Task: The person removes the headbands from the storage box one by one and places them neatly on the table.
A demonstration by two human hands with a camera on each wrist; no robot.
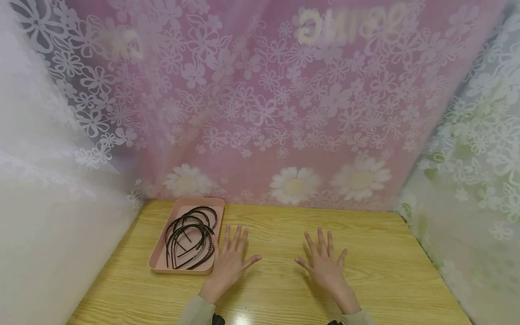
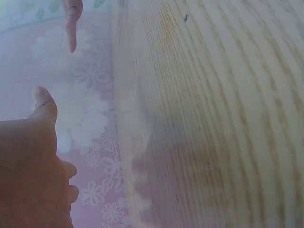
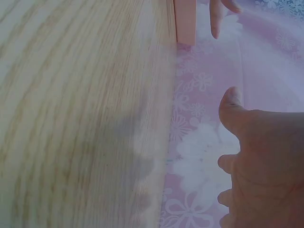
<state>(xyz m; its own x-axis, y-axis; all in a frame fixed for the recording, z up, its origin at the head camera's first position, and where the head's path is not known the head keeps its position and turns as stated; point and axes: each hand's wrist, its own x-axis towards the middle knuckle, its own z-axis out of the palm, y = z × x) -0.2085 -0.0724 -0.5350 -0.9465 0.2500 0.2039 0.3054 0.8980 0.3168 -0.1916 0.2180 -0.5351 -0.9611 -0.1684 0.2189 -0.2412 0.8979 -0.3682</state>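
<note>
Several dark headbands [image 1: 189, 220], some with comb teeth, lie overlapping in a shallow pink tray [image 1: 153, 264] at the left of the table. My left hand [image 1: 231, 264] is just right of the tray, palm down, fingers straight and spread, holding nothing. My right hand [image 1: 326, 266] hovers farther right over the wood with its fingers likewise spread and nothing in them. In the left wrist view the left hand [image 2: 33, 166] is above the tabletop, its shadow below. The right hand [image 3: 266, 161] appears the same way in the right wrist view, with the tray's end [image 3: 185, 23] beyond.
The wood-grain table [image 1: 382, 257] spreads under both hands. A pink curtain with white flowers [image 1: 264, 108] hangs along its back edge. Pale sheer curtains stand on the left [image 1: 53, 180] and right [image 1: 475, 171].
</note>
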